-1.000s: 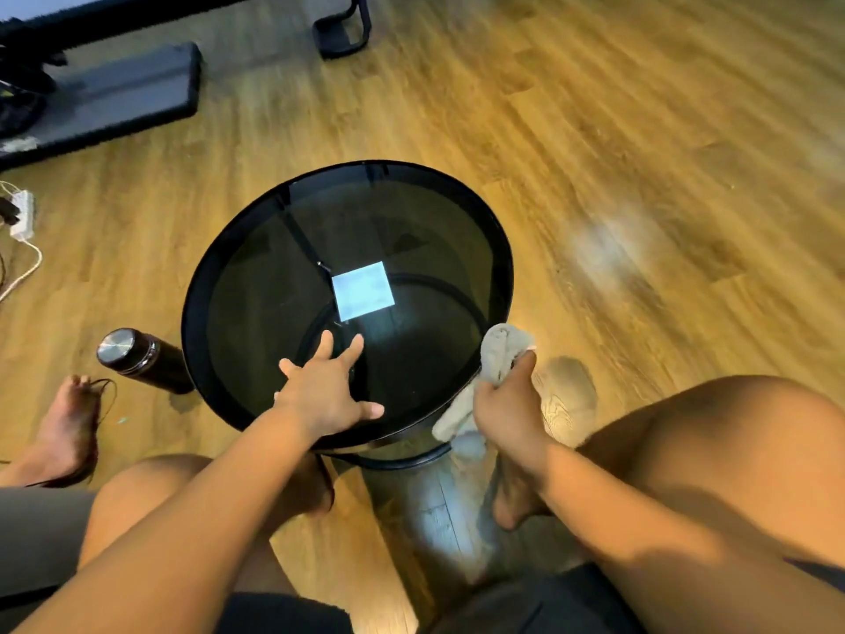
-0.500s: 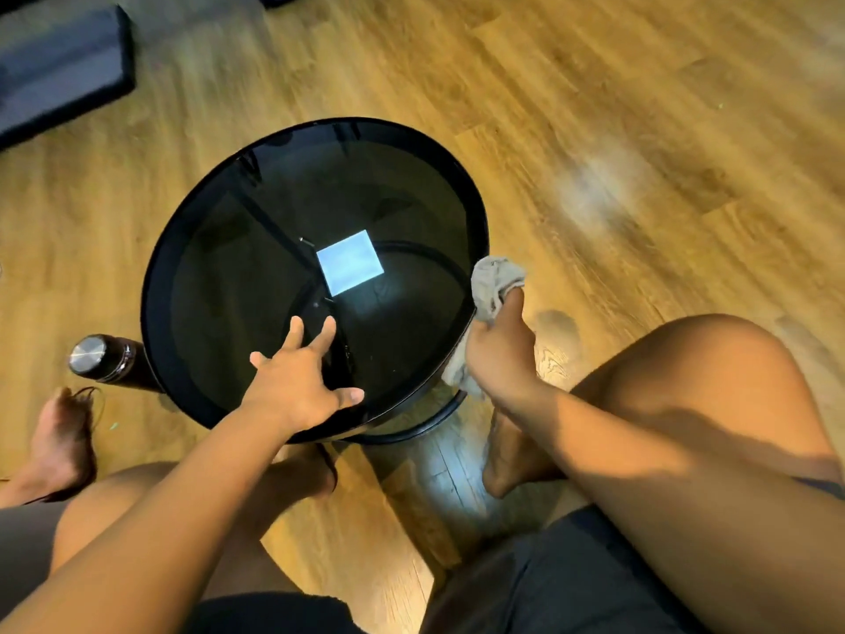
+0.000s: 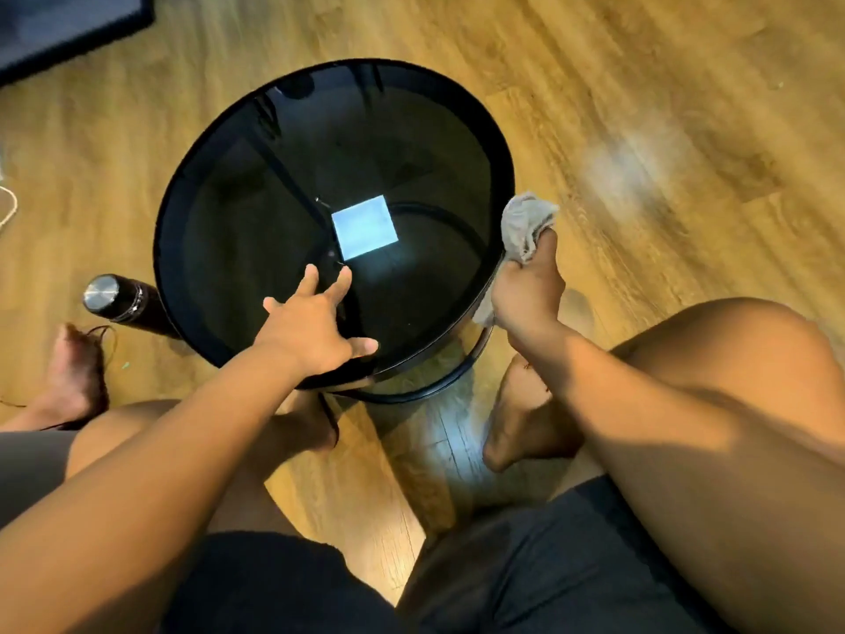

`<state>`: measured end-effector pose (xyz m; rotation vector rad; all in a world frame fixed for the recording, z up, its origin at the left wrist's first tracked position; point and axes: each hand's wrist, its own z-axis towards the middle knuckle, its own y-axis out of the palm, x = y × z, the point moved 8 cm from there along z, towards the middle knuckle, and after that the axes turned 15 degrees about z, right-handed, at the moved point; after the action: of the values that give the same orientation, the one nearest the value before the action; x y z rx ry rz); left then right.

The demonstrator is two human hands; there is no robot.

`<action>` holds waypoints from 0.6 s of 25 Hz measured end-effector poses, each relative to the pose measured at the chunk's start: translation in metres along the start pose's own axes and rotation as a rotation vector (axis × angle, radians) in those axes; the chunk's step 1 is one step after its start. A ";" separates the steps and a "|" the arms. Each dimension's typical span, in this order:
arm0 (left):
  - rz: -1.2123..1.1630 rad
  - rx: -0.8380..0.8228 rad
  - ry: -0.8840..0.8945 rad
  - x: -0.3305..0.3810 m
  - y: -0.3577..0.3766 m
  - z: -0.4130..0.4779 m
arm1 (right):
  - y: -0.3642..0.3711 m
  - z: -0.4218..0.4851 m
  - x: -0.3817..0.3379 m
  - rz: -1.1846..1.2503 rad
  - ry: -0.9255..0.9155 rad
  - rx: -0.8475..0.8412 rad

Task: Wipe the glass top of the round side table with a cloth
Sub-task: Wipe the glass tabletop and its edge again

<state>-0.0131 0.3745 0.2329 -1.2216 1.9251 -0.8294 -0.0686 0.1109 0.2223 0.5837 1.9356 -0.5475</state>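
Note:
A round side table [image 3: 228, 144] with a dark smoked-glass top and black rim stands on the wood floor in front of me. A bright square reflection sits near the middle of the glass. My left hand [image 3: 315, 327] lies flat on the near part of the glass with its fingers spread. My right hand [image 3: 526, 295] is closed on a bunched grey cloth [image 3: 526, 221] against the table's right rim, and the cloth sticks up above my fist.
A dark bottle with a steel cap [image 3: 123, 302] stands on the floor to the left of the table. My bare feet and knees flank the table base. A dark mat [image 3: 68, 25] lies at the top left, a white cable [image 3: 9, 208] at the left edge.
My right hand has slid the cloth along the table's right rim, away from me. The left hand stays flat on the glass. My view has shifted.

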 end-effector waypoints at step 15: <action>-0.544 0.394 -0.006 -0.079 0.035 -0.049 | 0.082 -0.121 0.088 0.118 0.477 0.005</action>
<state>-0.0455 0.4666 0.2492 -1.5023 1.3361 -1.4017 -0.1362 0.2618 0.1807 0.8872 2.3255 -0.3580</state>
